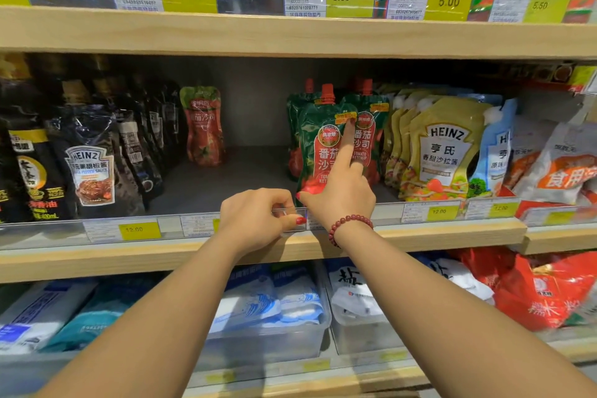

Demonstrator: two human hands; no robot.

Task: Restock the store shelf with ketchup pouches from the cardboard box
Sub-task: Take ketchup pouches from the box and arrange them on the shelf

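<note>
Three green-and-red ketchup pouches with red caps stand on the middle shelf (436, 233); the front pouch (318, 152) is upright at the shelf's front. My right hand (342, 194) rests its outstretched index finger on that pouch's face, thumb at its bottom left corner, other fingers curled; it does not grip the pouch. My left hand (255, 220) pinches the clear price-label rail (290, 211) just left of the pouch. One red ketchup pouch (203, 126) stands alone at the back left. The cardboard box is out of view.
Bare shelf floor (242, 178) lies between the lone red pouch and the green pouches. Black Heinz pepper sauce pouches (92, 171) fill the left, yellow Heinz salad dressing pouches (442, 152) the right. The upper shelf board (290, 35) hangs close above. Clear bins of white bags (268, 300) sit below.
</note>
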